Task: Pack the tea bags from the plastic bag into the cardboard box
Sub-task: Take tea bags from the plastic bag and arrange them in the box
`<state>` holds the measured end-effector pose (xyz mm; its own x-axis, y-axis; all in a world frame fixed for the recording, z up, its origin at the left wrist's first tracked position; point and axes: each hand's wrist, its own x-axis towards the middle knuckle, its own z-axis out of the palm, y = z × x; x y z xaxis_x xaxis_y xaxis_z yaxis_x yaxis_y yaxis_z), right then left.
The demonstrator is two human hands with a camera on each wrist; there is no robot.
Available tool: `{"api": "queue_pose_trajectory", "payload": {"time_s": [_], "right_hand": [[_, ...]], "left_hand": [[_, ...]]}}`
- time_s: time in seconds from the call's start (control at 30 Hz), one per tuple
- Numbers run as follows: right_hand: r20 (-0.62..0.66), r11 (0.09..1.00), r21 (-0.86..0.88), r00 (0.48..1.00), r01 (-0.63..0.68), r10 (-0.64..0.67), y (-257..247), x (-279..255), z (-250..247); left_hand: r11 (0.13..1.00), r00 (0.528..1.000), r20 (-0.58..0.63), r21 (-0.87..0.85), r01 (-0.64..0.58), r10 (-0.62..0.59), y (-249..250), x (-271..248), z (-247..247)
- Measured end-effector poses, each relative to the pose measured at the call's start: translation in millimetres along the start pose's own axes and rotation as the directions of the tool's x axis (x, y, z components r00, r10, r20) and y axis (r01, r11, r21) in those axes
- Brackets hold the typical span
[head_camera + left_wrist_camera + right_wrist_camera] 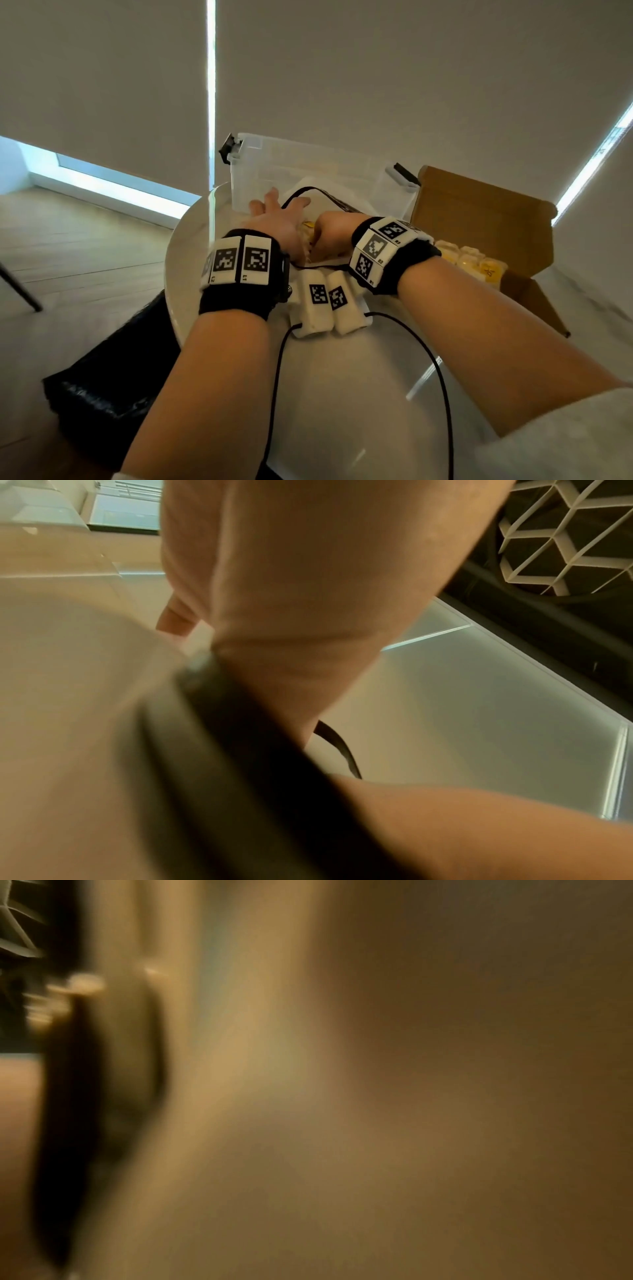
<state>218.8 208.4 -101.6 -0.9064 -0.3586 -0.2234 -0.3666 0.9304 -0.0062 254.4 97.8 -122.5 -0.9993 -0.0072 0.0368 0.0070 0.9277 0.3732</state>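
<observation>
On the round white table (342,394) my two hands meet in front of a pale, crumpled plastic bag (356,197), which is hard to make out. My left hand (274,209) reaches forward with straight, spread fingers and holds nothing I can see. My right hand (330,229) is bent down beside it, fingers curled around yellow tea bags (308,229); its fingertips are hidden. To the right the brown cardboard box (479,205) lies open, with several yellow tea bags (479,263) inside. The left wrist view shows only my palm (308,574), and the right wrist view is a blur.
A clear plastic container (253,171) with black latches stands behind the hands. Two white marker blocks (325,305) lie near my wrists, with black cables (438,359) looping over the table. Dark fabric (102,377) lies off the table's left edge.
</observation>
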Motion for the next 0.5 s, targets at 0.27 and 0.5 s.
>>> {"api": "queue_pose_trajectory", "payload": {"time_s": [0.27,0.5], "right_hand": [[-0.197,0.994,0.076,0.978,0.079,-0.063,5.4,-4.4,-4.7],[-0.314,0.954,0.274,0.949,0.118,-0.027,22.3,-3.1,-5.1]], "left_hand": [[1.000,1.000,-0.014,0.002,0.010,-0.010,-2.5,2.8,2.1],[0.999,1.000,0.008,0.038,0.021,-0.021,-0.8,1.7,1.0]]}}
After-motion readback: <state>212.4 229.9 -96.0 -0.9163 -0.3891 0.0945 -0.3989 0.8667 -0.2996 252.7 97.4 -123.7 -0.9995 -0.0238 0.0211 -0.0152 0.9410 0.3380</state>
